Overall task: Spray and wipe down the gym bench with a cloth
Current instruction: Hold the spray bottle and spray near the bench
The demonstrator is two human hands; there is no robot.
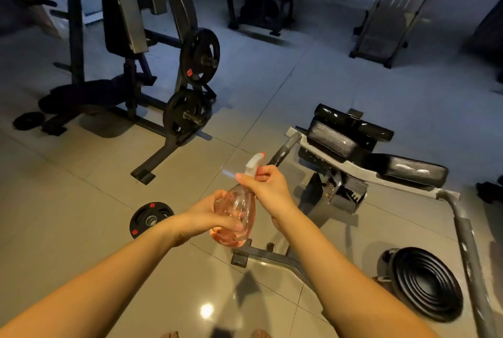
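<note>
A clear pink spray bottle (239, 209) with a white trigger head is held upright in front of me over the tiled floor. My left hand (209, 215) wraps round its body from the left. My right hand (265, 185) grips the neck and trigger head from the right. The gym bench (413, 171), with black padded cushions on a grey metal frame, stands to the right and a little beyond the bottle. No cloth shows in this view.
A weight plate (151, 219) lies on the floor left of my hands. A plate-loaded machine (190, 84) stands at the back left. A coiled black hose or belt (424, 283) lies at the lower right, beside the bench's grey frame bar (468, 250).
</note>
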